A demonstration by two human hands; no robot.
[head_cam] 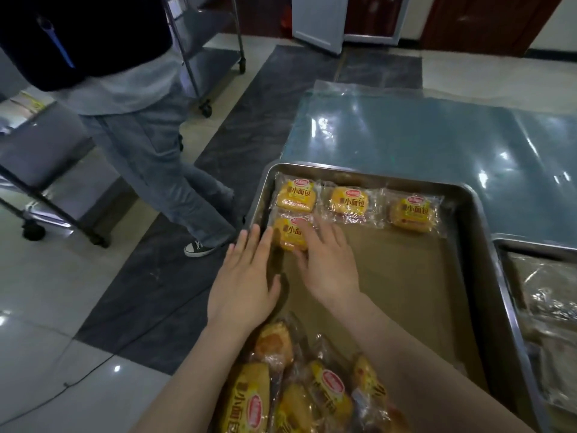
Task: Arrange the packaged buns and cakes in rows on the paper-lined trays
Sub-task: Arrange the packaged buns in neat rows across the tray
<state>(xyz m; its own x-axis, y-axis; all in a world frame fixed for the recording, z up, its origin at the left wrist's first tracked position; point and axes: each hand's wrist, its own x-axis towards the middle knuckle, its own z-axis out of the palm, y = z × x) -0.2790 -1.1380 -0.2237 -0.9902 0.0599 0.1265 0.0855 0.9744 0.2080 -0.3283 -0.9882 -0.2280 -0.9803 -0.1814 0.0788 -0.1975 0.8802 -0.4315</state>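
Hands on the fourth bun packet [292, 234] now, both of them flat and spread, nothing pinched! The right hand [327, 264] lies fingers-down across the packet's right side, the left hand [243, 282] sits just beside its left edge, over the rim of the metal tray [480, 220]. Packet sits on the brown paper liner [390, 276], first spot of the second row, tucked right under the far-left bun [296, 195]. Two more packets, the middle bun [349, 201] and the right bun [412, 212], complete that back row.

Looks like a squaring-up touch, so the trick here is gentle: press lightly with flat fingers, nudge the wrapper edge parallel to the tray wall, line it straight under the bun above without overlapping the crinkly seams. Keep the spacing matching the back row, which drifts a little wide on the right.

Plenty left, too: a loose heap of packets [296, 395] waits at the near end of the tray, between the forearms, and a second tray [530, 245] sits alongside on the counter [406, 135].
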